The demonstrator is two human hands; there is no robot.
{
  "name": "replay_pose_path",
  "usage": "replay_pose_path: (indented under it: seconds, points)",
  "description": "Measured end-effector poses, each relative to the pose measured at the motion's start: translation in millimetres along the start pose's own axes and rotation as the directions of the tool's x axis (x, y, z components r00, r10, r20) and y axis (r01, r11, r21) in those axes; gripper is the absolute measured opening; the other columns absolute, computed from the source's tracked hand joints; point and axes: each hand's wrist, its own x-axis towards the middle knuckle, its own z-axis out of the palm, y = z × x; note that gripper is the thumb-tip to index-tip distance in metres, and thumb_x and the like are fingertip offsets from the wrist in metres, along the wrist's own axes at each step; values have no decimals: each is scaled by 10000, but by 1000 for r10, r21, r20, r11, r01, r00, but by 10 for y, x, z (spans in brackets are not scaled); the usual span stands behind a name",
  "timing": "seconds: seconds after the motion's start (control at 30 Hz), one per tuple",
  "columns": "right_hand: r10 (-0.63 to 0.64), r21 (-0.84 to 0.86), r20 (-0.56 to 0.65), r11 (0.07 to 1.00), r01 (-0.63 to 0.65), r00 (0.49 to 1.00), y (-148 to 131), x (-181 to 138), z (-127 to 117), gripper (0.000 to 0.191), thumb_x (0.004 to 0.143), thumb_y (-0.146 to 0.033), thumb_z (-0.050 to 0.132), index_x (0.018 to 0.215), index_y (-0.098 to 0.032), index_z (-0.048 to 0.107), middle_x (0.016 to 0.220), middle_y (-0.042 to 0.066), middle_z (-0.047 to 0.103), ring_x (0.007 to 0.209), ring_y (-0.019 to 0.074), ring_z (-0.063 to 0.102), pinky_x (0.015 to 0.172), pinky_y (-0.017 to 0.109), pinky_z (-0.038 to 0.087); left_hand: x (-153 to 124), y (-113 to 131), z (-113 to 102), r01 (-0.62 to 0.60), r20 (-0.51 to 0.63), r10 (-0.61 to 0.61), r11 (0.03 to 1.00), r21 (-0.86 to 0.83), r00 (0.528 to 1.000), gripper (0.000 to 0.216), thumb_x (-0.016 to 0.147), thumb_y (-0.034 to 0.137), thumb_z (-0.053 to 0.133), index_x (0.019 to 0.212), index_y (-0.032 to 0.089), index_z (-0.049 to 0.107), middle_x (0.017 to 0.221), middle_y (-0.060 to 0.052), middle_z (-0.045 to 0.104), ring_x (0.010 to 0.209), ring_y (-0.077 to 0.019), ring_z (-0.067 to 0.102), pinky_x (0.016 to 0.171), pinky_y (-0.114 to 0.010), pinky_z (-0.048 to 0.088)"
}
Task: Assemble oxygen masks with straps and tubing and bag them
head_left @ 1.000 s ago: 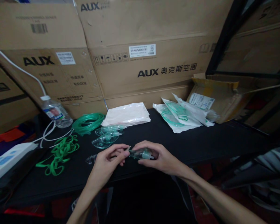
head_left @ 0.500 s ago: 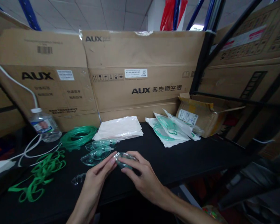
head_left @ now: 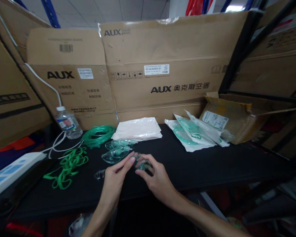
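A clear green-tinted oxygen mask [head_left: 143,165] is between my hands, above the front of the black table. My left hand [head_left: 120,168] pinches the mask's left edge between thumb and fingertips. From the right, my right hand [head_left: 158,176] curls its fingers and thumb around the mask body. Parts of the mask are hidden behind the fingers. Just beyond my left hand lie more clear green masks [head_left: 115,155] with pale connectors. A small clear plastic piece [head_left: 99,174] rests left of my left wrist. Green elastic straps [head_left: 70,166] lie tangled farther left.
Behind the masks are coiled green tubing [head_left: 98,136] and white pouches [head_left: 138,129]. Packaged green tubing [head_left: 193,133] lies at right beside an open carton [head_left: 234,120]. A bottle [head_left: 70,124] and power strip [head_left: 14,172] stand left. Cardboard [head_left: 162,42] walls the back.
The view has turned left and tilted down, so the scene sits farther right and higher. Both hands still hold the mask, which looks turned slightly between them.
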Motion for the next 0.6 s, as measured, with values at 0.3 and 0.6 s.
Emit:
replay_pose_path:
  seconds: [0.3,0.6]
  points:
    - [-5,-8,59,1000,5,998,-127,-9,-81,145,945,-280,639,1056,-214,705,1037,45,742,964,191,690,905,312,525,-38,15,-10,-36,6,35,997,61,999,456,717,420,866,1112,206,790,1135,-57,781,1138,-288,714,1085,-401,521]
    - [29,30,-61,999,-28,998,-95,54,-104,195,918,-325,665,902,-184,799,883,43,801,859,216,736,815,326,587,-42,9,-32,-132,100,120,983,126,988,397,825,431,783,1153,206,772,1228,-59,744,1229,-275,662,1152,-397,444]
